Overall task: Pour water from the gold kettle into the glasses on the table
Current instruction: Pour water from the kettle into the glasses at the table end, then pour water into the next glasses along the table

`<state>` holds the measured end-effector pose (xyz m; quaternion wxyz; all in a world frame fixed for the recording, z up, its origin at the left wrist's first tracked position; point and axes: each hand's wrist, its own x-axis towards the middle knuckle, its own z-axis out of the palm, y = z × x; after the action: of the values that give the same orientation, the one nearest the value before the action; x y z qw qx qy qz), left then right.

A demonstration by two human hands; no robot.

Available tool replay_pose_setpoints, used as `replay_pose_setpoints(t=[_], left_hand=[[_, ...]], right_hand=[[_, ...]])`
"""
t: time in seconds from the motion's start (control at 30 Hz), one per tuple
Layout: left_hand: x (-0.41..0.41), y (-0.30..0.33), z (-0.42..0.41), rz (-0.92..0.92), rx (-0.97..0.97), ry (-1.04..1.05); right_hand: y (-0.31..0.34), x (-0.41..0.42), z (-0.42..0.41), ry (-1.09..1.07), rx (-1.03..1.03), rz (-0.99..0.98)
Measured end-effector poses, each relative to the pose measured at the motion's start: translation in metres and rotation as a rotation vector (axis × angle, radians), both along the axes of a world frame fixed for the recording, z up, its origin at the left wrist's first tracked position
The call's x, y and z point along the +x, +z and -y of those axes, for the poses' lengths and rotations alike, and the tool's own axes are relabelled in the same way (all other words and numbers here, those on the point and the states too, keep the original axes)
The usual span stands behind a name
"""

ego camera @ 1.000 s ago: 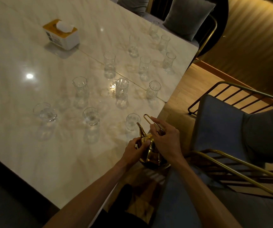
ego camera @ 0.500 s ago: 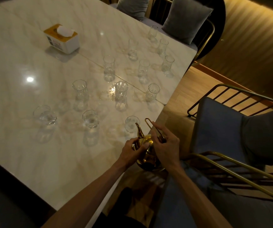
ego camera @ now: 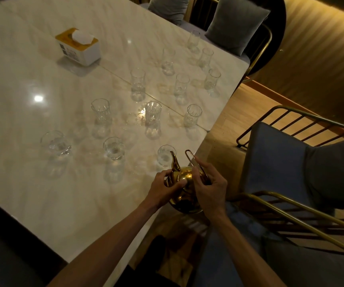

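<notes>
I see the gold kettle (ego camera: pixel 184 189) at the near right edge of the marble surface (ego camera: pixel 42 183), its base partly past the edge, its spout (ego camera: pixel 174 161) pointing up and away toward the nearest glass (ego camera: pixel 165 155). My left hand (ego camera: pixel 164 188) is closed around the kettle's body, thumb lying on the lid. My right hand (ego camera: pixel 210 189) has its grip on the thin wire handle (ego camera: pixel 194 162), fingers pinching it where it rises above the lid. The kettle stands nearly upright and I see no water leaving the spout. Beyond it, more glasses stand apart in loose rows across the surface; the two (ego camera: pixel 113 149) (ego camera: pixel 55 141) left of the nearest appear to hold water. A tissue box (ego camera: pixel 78 46) sits far off on the left. Just right of the surface is a blue cushioned chair (ego camera: pixel 281 162) with a gold frame.
</notes>
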<state>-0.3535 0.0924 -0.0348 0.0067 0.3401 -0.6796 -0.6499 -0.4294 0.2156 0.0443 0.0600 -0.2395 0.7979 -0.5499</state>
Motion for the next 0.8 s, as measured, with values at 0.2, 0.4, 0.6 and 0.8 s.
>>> replay_pose_setpoints(t=[0.2, 0.4, 0.6, 0.8], left_hand=[[-0.002, 0.005, 0.000, -0.016, -0.018, 0.021], [-0.001, 0.017, -0.002, -0.044, -0.052, 0.040], [-0.003, 0.044, 0.005, -0.097, -0.087, 0.050], [-0.007, 0.081, 0.020, -0.149, -0.118, 0.068]], right_hand=[[0.002, -0.001, -0.001, -0.003, -0.035, -0.008], [0.014, -0.002, -0.002, -0.008, -0.099, -0.018], [0.041, -0.004, 0.003, 0.017, -0.145, -0.069], [0.075, -0.009, 0.017, 0.046, -0.172, -0.111]])
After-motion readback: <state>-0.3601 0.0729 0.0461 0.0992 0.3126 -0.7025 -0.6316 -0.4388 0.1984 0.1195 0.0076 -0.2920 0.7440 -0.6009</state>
